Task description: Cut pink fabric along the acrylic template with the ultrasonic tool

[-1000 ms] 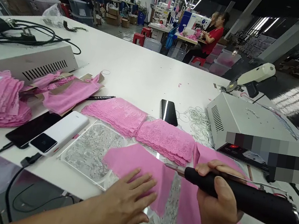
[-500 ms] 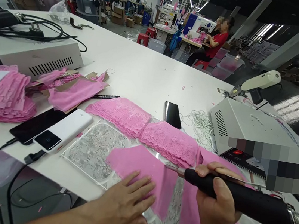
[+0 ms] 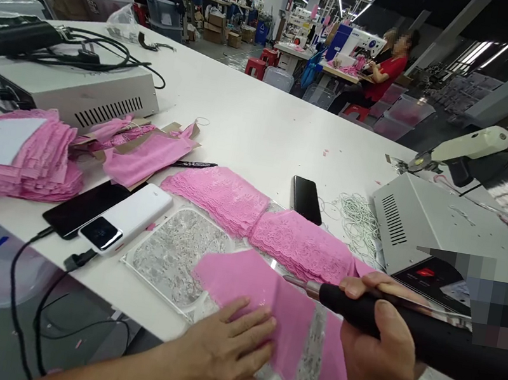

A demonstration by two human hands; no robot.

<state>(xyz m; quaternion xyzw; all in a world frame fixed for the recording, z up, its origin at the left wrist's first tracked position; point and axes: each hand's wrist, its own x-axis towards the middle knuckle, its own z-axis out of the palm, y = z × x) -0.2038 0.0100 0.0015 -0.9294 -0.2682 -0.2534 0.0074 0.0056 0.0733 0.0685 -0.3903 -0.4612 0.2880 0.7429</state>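
Observation:
My left hand (image 3: 228, 350) lies flat, fingers stretched, on a pink fabric piece (image 3: 249, 279). Under the fabric is a clear-edged template with a grey marbled surface (image 3: 176, 255). In my right hand (image 3: 379, 338) is a handheld tool (image 3: 432, 340) with a thick black grip and a slim metal tip. That tip meets the fabric near its upper edge. Two stacks of pink lace pieces, a left one (image 3: 221, 198) and a right one (image 3: 303, 243), lie just beyond. Another pink piece (image 3: 334, 370) passes beneath my right wrist.
A white power bank (image 3: 134, 216) and a black phone (image 3: 82, 208) lie left, cables hanging down. Another phone (image 3: 307, 200), tangled cord (image 3: 357, 222) and a vented grey box (image 3: 450, 227) stand farther right. Pink bundles (image 3: 46, 163) and a second box (image 3: 90, 93) are left.
The view has turned slightly left, so the table's things sit farther right in the picture. The tool tip has shifted slightly left along the fabric. My left hand stays flat on it.

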